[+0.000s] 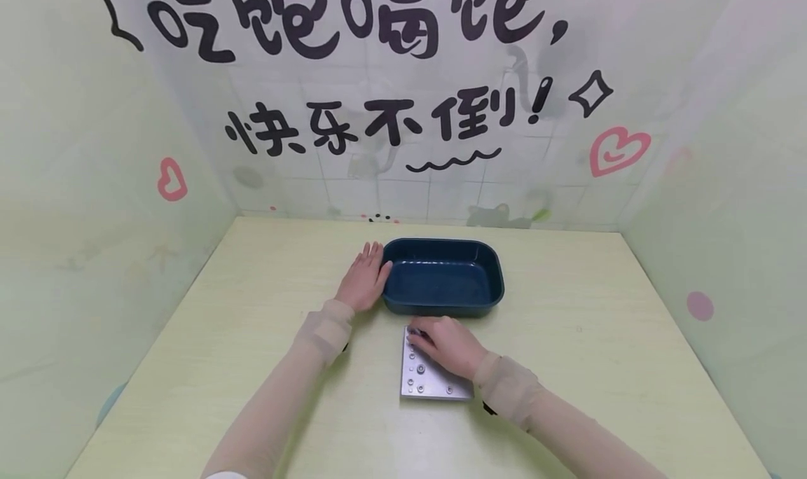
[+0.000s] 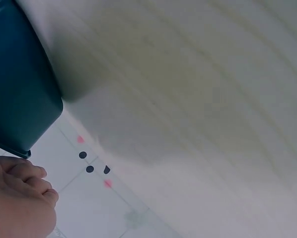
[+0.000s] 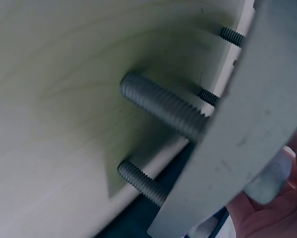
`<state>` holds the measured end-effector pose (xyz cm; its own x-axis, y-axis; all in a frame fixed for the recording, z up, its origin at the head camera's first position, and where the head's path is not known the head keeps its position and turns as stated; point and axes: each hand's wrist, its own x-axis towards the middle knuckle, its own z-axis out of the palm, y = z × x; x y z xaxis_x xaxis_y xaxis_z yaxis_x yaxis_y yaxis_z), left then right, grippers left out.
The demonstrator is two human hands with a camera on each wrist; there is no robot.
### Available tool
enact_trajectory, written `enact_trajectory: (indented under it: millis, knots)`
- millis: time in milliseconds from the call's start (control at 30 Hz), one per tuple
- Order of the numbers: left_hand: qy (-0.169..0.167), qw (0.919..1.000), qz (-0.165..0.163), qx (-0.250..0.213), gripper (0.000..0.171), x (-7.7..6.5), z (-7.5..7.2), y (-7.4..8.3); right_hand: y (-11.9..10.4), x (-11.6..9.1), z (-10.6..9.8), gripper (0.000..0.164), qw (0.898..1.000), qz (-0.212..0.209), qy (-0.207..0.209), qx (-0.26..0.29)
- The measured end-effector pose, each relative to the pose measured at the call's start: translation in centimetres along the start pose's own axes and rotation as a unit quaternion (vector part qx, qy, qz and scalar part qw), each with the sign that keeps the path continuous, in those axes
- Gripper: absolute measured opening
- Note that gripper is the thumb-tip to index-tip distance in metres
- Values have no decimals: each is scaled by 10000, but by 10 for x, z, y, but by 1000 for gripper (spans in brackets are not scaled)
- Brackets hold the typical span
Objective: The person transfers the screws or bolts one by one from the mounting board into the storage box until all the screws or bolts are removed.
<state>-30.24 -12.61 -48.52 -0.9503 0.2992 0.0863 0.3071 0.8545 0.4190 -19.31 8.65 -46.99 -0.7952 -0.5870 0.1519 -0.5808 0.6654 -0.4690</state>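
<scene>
My left hand [image 1: 362,279] rests with straight fingers against the left side of a dark blue rectangular basin [image 1: 441,283]. In the left wrist view, its fingers lie right at the basin's rim. A silver metal plate [image 1: 435,381] with several bolts stands in front of the basin. Bent over its far left corner, my right hand [image 1: 450,346] pinches a bolt between thumb and fingers; the hand hides part of the plate. Threaded bolt shanks [image 3: 163,106] of different thickness stick out from the plate's underside, and a bolt head [image 3: 270,183] shows by the fingers.
The pale wooden table [image 1: 567,367] carries the basin and the plate. Behind it stands a white wall [image 1: 403,192] with black lettering, and side walls [image 1: 725,255] enclose the table left and right.
</scene>
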Motion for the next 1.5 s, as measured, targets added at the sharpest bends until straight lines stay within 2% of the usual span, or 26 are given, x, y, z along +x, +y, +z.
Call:
enact_trajectory:
  millis: [800,1500]
  knots:
    - [-53,10000,-18,-29,65,1,-2,-2,0,16,-4,8,9994,278,-176,-89]
    - [-12,9999,-14,-103,65,1,2,-3,-4,19,-4,5,9974,463,-478,-284]
